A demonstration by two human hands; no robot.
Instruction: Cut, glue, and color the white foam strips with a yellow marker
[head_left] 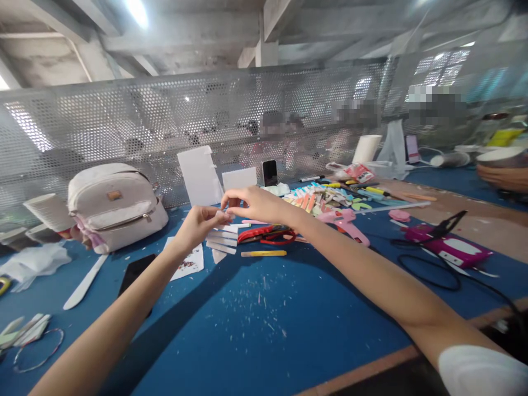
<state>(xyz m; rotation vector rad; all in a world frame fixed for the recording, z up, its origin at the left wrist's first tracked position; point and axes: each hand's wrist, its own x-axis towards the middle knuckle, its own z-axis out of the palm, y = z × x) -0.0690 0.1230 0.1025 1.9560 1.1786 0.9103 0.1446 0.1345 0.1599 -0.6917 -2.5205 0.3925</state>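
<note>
My left hand [198,224] is closed in a pinch on a small whitish piece [225,217], too small to name. Right against it, my right hand [256,203] has its thumb and forefinger together at the same spot; whether anything is between them I cannot make out. Below the hands, several white strips [221,240] lie side by side on the blue table [264,319]. Close by are red-handled pliers or cutters [264,235] and a yellow pen-like tool [263,253]. A white sheet with small dark bits [193,263] lies partly behind my left forearm.
A pale backpack [117,203] stands at the left, near a dark phone [134,269] and a white plastic knife [84,283]. To the right are a heap of coloured strips [315,197], a pink glue gun [346,223] and a magenta corded device [449,246]. Perforated metal [165,121] closes the back.
</note>
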